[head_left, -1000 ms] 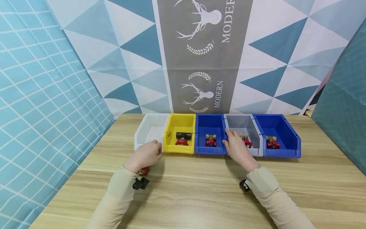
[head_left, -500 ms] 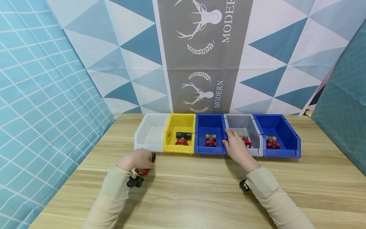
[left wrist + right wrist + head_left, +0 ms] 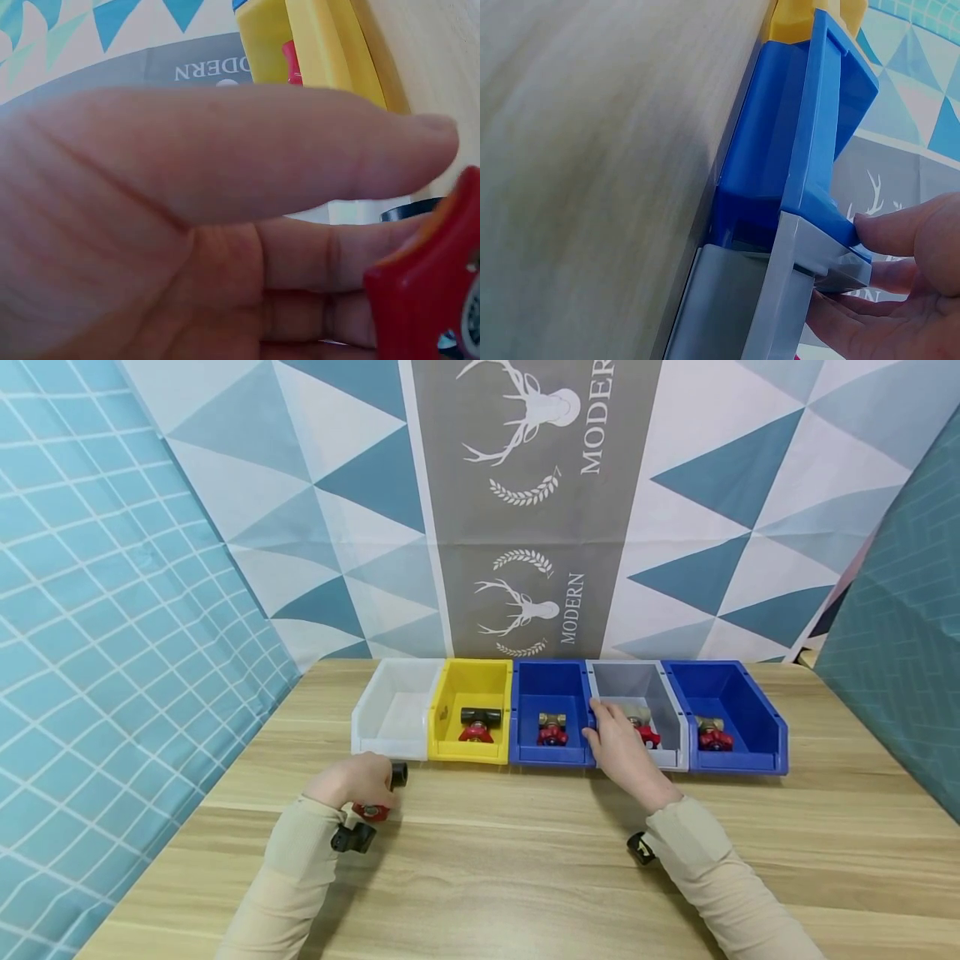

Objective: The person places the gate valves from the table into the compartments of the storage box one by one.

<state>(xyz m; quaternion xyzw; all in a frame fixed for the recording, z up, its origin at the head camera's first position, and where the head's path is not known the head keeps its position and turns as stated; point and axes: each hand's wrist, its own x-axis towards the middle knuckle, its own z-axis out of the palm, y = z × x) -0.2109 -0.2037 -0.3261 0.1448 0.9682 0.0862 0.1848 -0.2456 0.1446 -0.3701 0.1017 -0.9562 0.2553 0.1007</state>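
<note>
My left hand is in front of the white bin, its fingers round a valve with a red handwheel and a black pipe body. In the left wrist view the handwheel stands close to the fingers, under the thumb tip; most of the body is hidden. My right hand pinches the adjoining side walls of the middle blue bin and the grey bin. In the right wrist view its thumb lies on the blue edge and its fingers by the grey wall.
Valves with red handwheels lie in the yellow bin, the middle blue bin, the grey bin and the right-hand blue bin. The bins stand in a row at the back of the wooden table, before a patterned cloth.
My left hand has come down and back from the white bin's front edge, and the valve's black end now shows beside its fingers. My right hand has stayed at the bin walls.
</note>
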